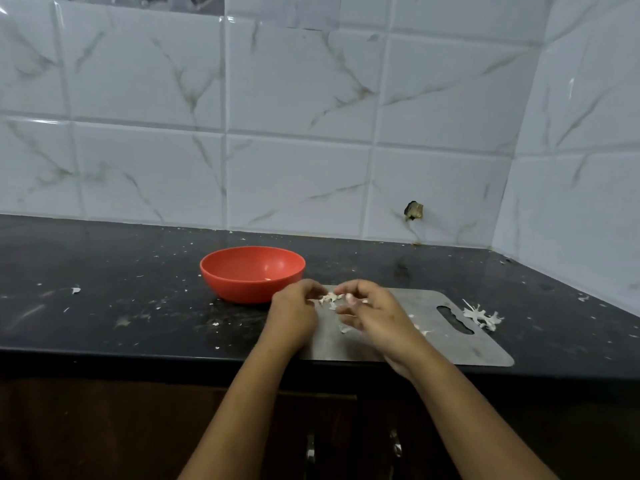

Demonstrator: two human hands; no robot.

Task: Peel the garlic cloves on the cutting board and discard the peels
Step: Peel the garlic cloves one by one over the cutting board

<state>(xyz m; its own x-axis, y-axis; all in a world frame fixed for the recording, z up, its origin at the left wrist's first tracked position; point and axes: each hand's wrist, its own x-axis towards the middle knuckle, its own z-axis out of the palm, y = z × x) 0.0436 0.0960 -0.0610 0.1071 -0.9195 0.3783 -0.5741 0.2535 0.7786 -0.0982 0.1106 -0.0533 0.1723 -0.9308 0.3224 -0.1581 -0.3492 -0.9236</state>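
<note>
Blurred, half hidden by fingers: garlic clove | pale, papery peel flaring off | right hand pinches clove, left hand pinches peel | over steel cutting board, far-left corner

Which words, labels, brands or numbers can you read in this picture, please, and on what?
None: no text shows on the round red plastic bowl, the grey metal cutting board, the black stone counter or the white marbled wall tiles.

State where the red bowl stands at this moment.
Head view: the red bowl stands on the black counter, left of centre, beside the cutting board and just beyond the left hand.
</note>
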